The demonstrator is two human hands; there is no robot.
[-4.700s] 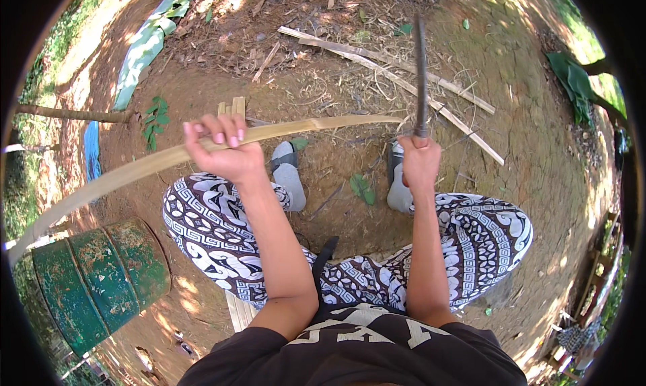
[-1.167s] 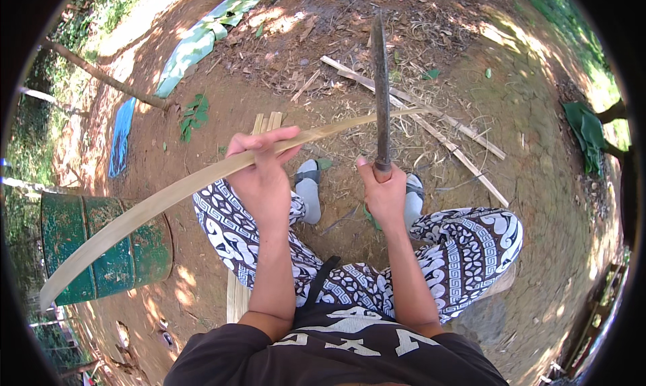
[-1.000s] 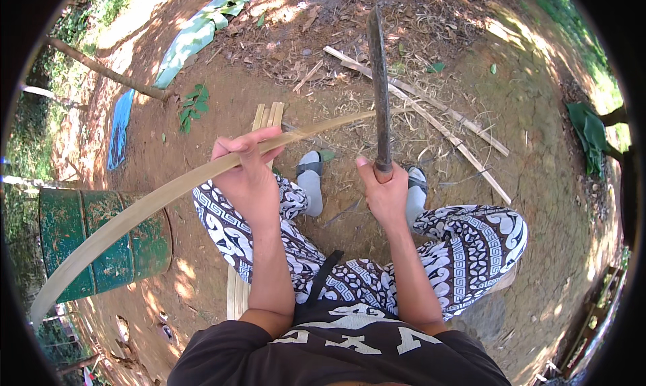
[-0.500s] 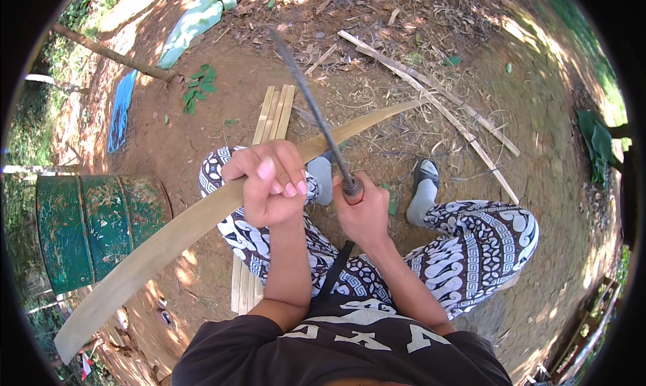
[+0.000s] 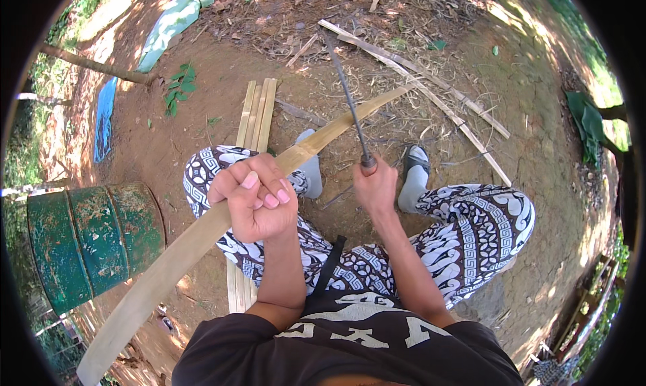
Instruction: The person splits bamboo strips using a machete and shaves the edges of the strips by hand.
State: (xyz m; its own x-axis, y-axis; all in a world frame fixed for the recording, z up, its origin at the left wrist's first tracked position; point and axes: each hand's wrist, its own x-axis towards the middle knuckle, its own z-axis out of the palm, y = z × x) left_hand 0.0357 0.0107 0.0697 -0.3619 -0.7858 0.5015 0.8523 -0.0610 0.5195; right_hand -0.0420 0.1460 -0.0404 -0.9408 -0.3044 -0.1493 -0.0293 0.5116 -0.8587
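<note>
A long, flat bamboo strip (image 5: pixel 161 278) slants across in front of me, from the lower left up to the right. My left hand (image 5: pixel 257 196) is closed around its middle, with the fingers curled over it. In my right hand (image 5: pixel 377 187) is the handle of a knife (image 5: pixel 349 96) with a long, narrow, dark blade. The blade points up and away and crosses the strip near its far part; whether it touches the strip I cannot tell. The strip's far end reaches the pale bamboo slivers on the ground.
Several cut bamboo slats (image 5: pixel 256 117) lie beside my left knee. Split bamboo slivers (image 5: pixel 431 93) and shavings (image 5: pixel 397 127) litter the ground ahead. A rusty green drum (image 5: pixel 97 241) lies at the left, below a blue sheet (image 5: pixel 104 120) and a thin tree trunk (image 5: pixel 101 64).
My right hand has moved right and away along the strip, and the knife blade has shifted toward the strip's far end. My left hand keeps its hold on the strip.
</note>
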